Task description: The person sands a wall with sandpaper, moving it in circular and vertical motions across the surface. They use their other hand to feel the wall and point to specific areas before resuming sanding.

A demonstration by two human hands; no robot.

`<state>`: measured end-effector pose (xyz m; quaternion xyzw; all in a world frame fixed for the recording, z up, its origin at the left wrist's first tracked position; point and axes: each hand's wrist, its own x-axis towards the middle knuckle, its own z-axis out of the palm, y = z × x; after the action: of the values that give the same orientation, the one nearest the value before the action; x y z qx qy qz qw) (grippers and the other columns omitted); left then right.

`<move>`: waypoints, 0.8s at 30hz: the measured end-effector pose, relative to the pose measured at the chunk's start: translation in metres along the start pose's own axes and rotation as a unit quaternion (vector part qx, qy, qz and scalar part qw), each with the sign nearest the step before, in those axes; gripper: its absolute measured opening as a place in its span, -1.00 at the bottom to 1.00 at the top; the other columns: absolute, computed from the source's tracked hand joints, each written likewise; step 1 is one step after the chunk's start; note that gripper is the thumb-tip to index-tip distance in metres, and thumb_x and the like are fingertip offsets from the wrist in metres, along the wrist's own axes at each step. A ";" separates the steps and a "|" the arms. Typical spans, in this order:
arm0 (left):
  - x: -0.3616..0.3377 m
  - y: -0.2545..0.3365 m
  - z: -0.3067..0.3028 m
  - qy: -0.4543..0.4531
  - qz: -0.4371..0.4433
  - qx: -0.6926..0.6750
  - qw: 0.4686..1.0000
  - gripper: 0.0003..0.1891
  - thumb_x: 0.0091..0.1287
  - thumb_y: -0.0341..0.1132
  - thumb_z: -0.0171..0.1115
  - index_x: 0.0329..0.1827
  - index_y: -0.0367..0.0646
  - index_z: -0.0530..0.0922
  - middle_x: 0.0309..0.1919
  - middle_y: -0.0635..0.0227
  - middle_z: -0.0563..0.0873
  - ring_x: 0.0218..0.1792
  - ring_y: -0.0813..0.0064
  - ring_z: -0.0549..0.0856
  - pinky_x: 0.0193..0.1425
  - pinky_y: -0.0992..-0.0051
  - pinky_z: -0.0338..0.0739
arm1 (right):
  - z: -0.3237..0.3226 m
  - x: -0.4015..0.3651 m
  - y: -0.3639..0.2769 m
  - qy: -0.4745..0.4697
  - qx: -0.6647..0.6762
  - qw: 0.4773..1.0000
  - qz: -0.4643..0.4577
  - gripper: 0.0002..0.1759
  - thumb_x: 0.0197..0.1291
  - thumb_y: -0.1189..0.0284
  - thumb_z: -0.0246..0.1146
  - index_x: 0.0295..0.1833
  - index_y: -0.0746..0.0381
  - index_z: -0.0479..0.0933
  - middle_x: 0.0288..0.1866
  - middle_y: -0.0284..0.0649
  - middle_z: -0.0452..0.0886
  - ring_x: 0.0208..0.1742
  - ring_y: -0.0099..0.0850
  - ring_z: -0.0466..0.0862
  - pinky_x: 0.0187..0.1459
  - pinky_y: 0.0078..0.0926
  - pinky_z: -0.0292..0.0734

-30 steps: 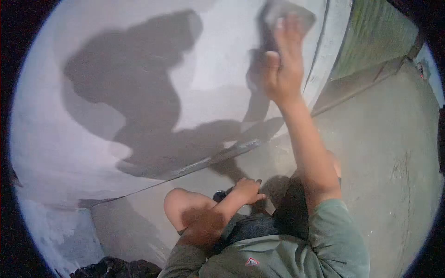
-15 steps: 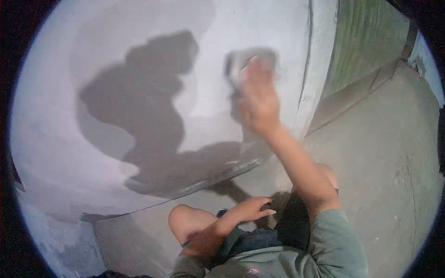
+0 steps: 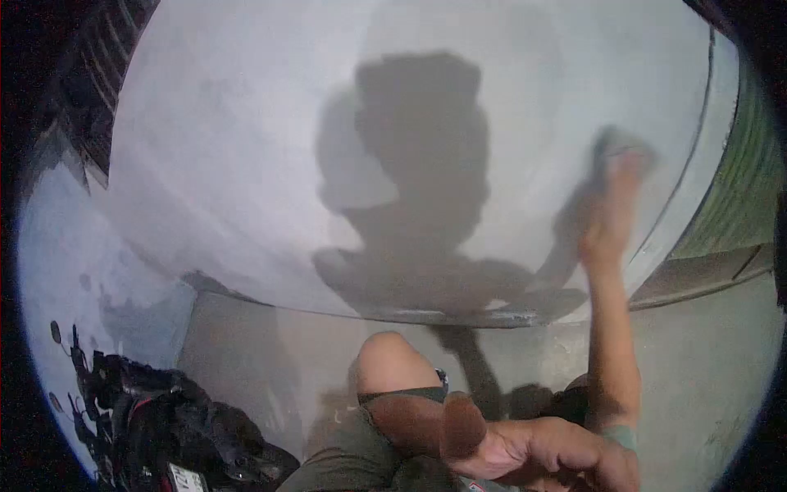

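A bag (image 3: pixel 164 435) slumps at the floor's (image 3: pixel 697 369) left corner. The left hand (image 3: pixel 541 455) rests loose and empty by the knee (image 3: pixel 389 361). The right hand (image 3: pixel 611 221) presses a pad (image 3: pixel 627 152) flat near the wall's (image 3: pixel 246 164) right edge. Even pressure and overlapping strokes should serve best.

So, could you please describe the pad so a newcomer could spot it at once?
Start at the big grey wall ahead. Near its right edge, the raised right hand presses a small grey pad against it. Nothing else sits on that wall, only shadows.
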<state>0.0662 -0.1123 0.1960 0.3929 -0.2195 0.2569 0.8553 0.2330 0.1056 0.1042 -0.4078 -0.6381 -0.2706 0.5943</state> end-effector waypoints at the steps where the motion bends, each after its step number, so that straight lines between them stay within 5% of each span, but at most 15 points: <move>1: 0.001 0.001 -0.003 -0.067 0.005 -0.008 0.998 0.20 0.29 0.64 -0.21 0.28 -0.62 0.44 0.10 -0.15 0.58 -0.01 0.19 0.65 0.10 0.20 0.46 | -0.002 0.003 0.010 0.041 0.017 0.997 0.065 -0.46 0.53 0.35 -0.03 0.55 0.25 0.30 0.62 0.05 0.22 0.68 -0.03 0.10 0.65 -0.03 -0.10; 3: -0.005 -0.030 -0.019 -0.093 0.093 -0.040 0.990 0.23 0.26 0.67 -0.26 0.27 -0.61 0.44 0.10 -0.14 0.58 0.02 0.17 0.64 0.05 0.27 0.49 | -0.004 0.001 0.001 0.028 0.005 0.994 0.109 -0.46 0.52 0.36 0.00 0.54 0.24 0.32 0.61 0.07 0.24 0.67 -0.02 0.12 0.63 -0.01 -0.06; 4: -0.009 -0.047 -0.028 -0.120 0.172 -0.070 0.975 0.26 0.23 0.70 -0.31 0.26 -0.60 0.44 0.10 -0.14 0.57 0.04 0.16 0.63 0.01 0.35 0.52 | -0.001 -0.007 -0.006 -0.002 0.013 0.999 0.049 -0.46 0.50 0.36 0.02 0.54 0.24 0.33 0.60 0.05 0.26 0.66 -0.02 0.15 0.62 0.01 -0.03; 7: -0.012 -0.068 -0.052 -0.222 0.130 -0.087 0.962 0.25 0.23 0.70 -0.31 0.25 -0.60 0.45 0.09 -0.16 0.58 0.04 0.14 0.63 0.00 0.32 0.53 | -0.004 -0.018 -0.031 -0.183 0.055 0.982 0.002 -0.41 0.41 0.33 0.13 0.51 0.24 0.37 0.58 -0.05 0.33 0.64 -0.02 0.20 0.60 0.04 0.04; 8: -0.007 -0.053 -0.040 -0.222 0.126 -0.086 0.963 0.25 0.23 0.70 -0.31 0.25 -0.60 0.45 0.09 -0.16 0.58 0.04 0.14 0.63 0.00 0.32 0.53 | -0.004 -0.015 -0.024 -0.130 0.036 0.991 -0.006 -0.42 0.42 0.33 0.12 0.51 0.23 0.37 0.59 -0.04 0.32 0.64 -0.02 0.20 0.60 0.04 0.03; 10: 0.013 -0.015 -0.010 -0.074 0.066 -0.020 0.995 0.23 0.24 0.68 -0.27 0.26 -0.60 0.44 0.09 -0.16 0.59 0.04 0.15 0.62 0.02 0.25 0.52 | -0.006 -0.003 -0.001 -0.035 0.007 0.999 0.013 -0.44 0.46 0.32 0.09 0.52 0.23 0.37 0.60 -0.04 0.30 0.65 -0.01 0.18 0.60 0.04 0.01; 12: 0.009 -0.015 -0.016 -0.107 0.074 0.001 0.992 0.24 0.23 0.69 -0.25 0.29 -0.59 0.41 0.11 -0.14 0.58 0.06 0.19 0.61 0.04 0.28 0.53 | -0.020 0.013 0.005 0.014 0.007 0.996 0.082 -0.46 0.50 0.30 0.05 0.52 0.23 0.36 0.61 -0.03 0.27 0.66 -0.02 0.15 0.61 0.01 -0.02; 14: 0.000 -0.011 -0.028 -0.144 0.076 0.022 0.986 0.25 0.22 0.69 -0.23 0.33 -0.58 0.38 0.13 -0.13 0.56 0.09 0.22 0.59 0.05 0.31 0.53 | -0.015 0.004 0.001 -0.004 0.005 0.998 0.056 -0.46 0.49 0.31 0.07 0.52 0.22 0.37 0.61 -0.03 0.28 0.66 -0.02 0.15 0.61 0.01 0.00; 16: -0.009 0.005 -0.053 -0.180 -0.061 0.047 0.981 0.27 0.08 0.80 -0.44 0.00 -0.41 0.61 -0.01 -0.08 0.67 -0.03 0.01 0.65 0.20 0.17 0.48 | -0.007 -0.012 -0.002 -0.066 0.009 0.998 -0.004 -0.46 0.45 0.34 0.12 0.51 0.18 0.39 0.60 -0.03 0.30 0.64 -0.01 0.19 0.58 0.02 0.08; 18: -0.030 0.007 -0.074 -0.015 0.051 0.093 0.994 0.20 0.11 0.78 -0.47 -0.13 -0.35 0.63 -0.10 -0.04 0.65 -0.16 0.11 0.59 0.07 0.20 0.48 | -0.016 -0.009 -0.002 -0.113 -0.007 0.993 -0.020 -0.47 0.44 0.42 0.08 0.49 0.23 0.40 0.58 0.01 0.32 0.64 0.00 0.21 0.58 0.02 0.09; 20: -0.054 0.031 -0.115 0.126 0.053 0.310 0.941 0.17 0.21 0.71 -0.45 0.03 -0.37 0.61 0.05 -0.09 0.64 0.04 0.08 0.63 0.23 0.15 0.47 | -0.029 0.004 0.014 -0.030 -0.024 0.999 0.007 -0.47 0.42 0.47 0.05 0.48 0.26 0.40 0.57 0.05 0.32 0.64 0.01 0.19 0.57 0.02 0.10; 22: -0.083 0.050 -0.153 0.250 0.008 0.590 0.767 0.14 0.28 0.66 -0.41 0.25 -0.35 0.54 0.27 -0.10 0.58 0.33 0.05 0.54 0.42 0.11 0.38 | -0.037 0.014 0.035 0.093 -0.024 0.995 0.032 -0.44 0.40 0.51 0.02 0.50 0.28 0.37 0.59 0.06 0.28 0.65 0.03 0.16 0.57 0.01 0.12; 24: -0.109 0.055 -0.180 0.319 -0.049 0.730 0.602 0.02 0.35 0.58 -0.28 0.42 -0.22 0.44 0.43 0.01 0.48 0.52 0.09 0.37 0.54 0.11 0.26 | -0.034 0.009 0.039 0.063 -0.032 0.998 0.003 -0.43 0.40 0.51 0.02 0.52 0.28 0.34 0.61 0.06 0.25 0.65 0.04 0.16 0.58 0.00 0.10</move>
<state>-0.0203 0.0304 0.0568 0.7902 0.3473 0.3980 0.3108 0.2847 0.0999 0.1122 -0.4107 -0.5893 -0.3136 0.6211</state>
